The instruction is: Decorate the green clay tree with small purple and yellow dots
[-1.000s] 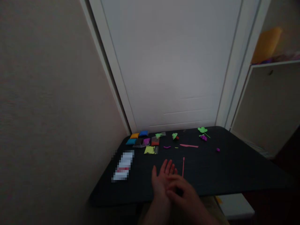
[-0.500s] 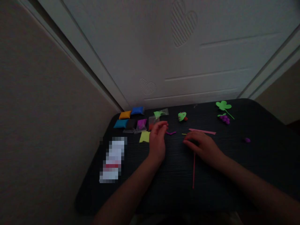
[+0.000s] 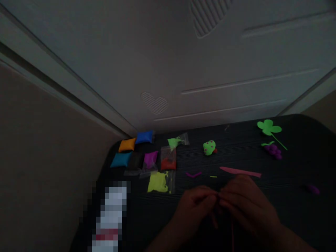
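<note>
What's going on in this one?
A person's left hand and right hand meet at the fingertips over the black table; it is too dark to tell what, if anything, they hold. Beyond them lie a curved purple strip, a yellow-green strip and a pink knife-shaped tool. Packets of coloured clay sit to the left; a green clover shape and purple grape bunch lie farther right.

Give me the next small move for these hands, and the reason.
Probably ease the left hand slightly away from the right hand. Their fingers come together in dim light, hiding whether anything sits between them. I'd move the left one because the right has the knife just beyond it and the stick below it in view.
</note>
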Demonstrator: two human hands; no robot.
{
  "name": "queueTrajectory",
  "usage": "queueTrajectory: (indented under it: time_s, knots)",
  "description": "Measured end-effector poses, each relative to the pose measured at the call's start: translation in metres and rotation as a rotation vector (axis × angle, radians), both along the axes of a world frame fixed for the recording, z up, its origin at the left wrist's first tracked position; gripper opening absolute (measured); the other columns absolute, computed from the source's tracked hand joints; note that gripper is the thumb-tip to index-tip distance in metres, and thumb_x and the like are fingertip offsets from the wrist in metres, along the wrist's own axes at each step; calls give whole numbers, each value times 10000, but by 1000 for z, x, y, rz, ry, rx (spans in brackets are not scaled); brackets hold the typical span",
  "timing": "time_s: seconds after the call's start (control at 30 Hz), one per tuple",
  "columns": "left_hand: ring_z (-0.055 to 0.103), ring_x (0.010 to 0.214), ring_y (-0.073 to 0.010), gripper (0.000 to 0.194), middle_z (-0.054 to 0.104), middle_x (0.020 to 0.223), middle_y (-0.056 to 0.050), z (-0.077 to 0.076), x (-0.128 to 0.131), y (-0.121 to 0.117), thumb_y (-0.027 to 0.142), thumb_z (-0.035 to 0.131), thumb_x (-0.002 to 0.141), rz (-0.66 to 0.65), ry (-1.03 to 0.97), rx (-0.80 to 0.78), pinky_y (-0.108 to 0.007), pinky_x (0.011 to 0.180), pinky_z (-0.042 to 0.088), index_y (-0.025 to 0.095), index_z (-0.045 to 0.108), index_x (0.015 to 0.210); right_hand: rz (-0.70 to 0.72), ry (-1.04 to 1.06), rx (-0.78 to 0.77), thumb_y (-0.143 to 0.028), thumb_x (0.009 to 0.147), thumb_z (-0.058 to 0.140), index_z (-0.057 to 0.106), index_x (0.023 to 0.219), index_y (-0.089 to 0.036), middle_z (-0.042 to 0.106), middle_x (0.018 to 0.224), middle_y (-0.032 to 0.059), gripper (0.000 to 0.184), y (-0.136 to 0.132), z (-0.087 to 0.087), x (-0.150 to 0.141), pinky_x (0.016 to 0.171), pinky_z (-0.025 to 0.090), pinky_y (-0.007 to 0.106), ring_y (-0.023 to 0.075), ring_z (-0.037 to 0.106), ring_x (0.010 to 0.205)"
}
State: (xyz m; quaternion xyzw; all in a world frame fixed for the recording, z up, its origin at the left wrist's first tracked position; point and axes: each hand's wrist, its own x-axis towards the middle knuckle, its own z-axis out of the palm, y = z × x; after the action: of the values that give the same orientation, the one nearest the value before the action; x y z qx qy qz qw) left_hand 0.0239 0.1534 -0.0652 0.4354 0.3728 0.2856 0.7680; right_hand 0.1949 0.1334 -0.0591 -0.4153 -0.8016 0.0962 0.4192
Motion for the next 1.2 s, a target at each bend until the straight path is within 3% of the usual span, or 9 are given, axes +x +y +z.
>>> queueTrajectory:
  time_s: [0.17, 0.33, 0.43, 0.77, 1.2]
  knots:
    - [533, 503, -85, 258, 556, 686, -46, -4, -1, 6, 306, 554, 754, -60, -33, -61, -195, 450, 385, 100, 674, 654, 39, 26, 45, -92, 730, 572, 581, 916, -136, 629, 753, 37, 191, 4, -2, -4, 643, 434, 293, 128, 549, 707]
    - [544, 670, -104, 86, 584, 729, -28, -15, -5, 10, 201, 622, 705, -10, -73, -101, -229, 645, 399, 145, 687, 716, 44, 19, 40, -108, 737, 564, 571, 946, -145, 632, 740, 33, 213, 6, -2, -7, 614, 444, 276, 127, 549, 693]
    - [536, 669, -102, 78, 592, 728, -13, -18, -6, 9, 190, 656, 668, 10, -121, -159, -234, 642, 387, 171, 678, 740, 39, -6, 17, -136, 746, 561, 549, 1010, -147, 628, 771, 32, 264, 4, -4, -5, 648, 448, 279, 123, 552, 714]
    - [508, 636, -78, 80, 587, 725, -15, -6, -12, 10, 171, 594, 727, 176, -249, -181, -212, 610, 351, 144, 655, 772, -179, -70, -126, -107, 772, 516, 538, 1013, -179, 596, 909, 48, 253, 2, -6, 15, 786, 394, 362, 164, 530, 883]
    - [508, 668, -93, 129, 576, 760, -52, -3, -9, 9, 170, 527, 782, 190, -328, -254, -231, 639, 358, 105, 637, 775, -170, -67, -186, -147, 785, 510, 544, 1005, -196, 575, 999, 61, 228, 2, -8, 17, 803, 390, 372, 180, 515, 947]
